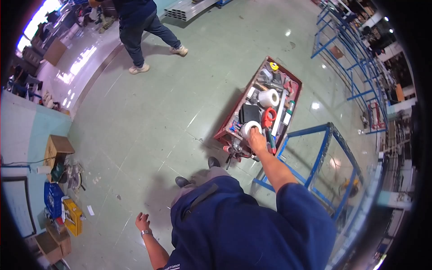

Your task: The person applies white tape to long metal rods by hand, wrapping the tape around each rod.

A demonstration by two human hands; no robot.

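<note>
My right hand (256, 141) reaches to the near end of a red tool cart (222, 131). Its fingers are hooked into the core of a white roll (245, 129), pinching its wall. Close by in the cart lie a black box (249, 113), an orange-red ring-shaped tool (269, 116), a long white bar (279, 112) and a second white roll (268, 97). A green-and-white tube (289, 112) rests along the right side. Away to the left, my left hand (142, 222) hangs above the floor, fingers loosely apart and holding nothing, a watch on its wrist.
A vise (236, 148) sticks out from the cart's near end. To its right stands a blue metal frame (330, 135). Another person (141, 27) is at the far left. Yellow case (73, 217), blue case (53, 200) and cardboard boxes (58, 147) line the left wall.
</note>
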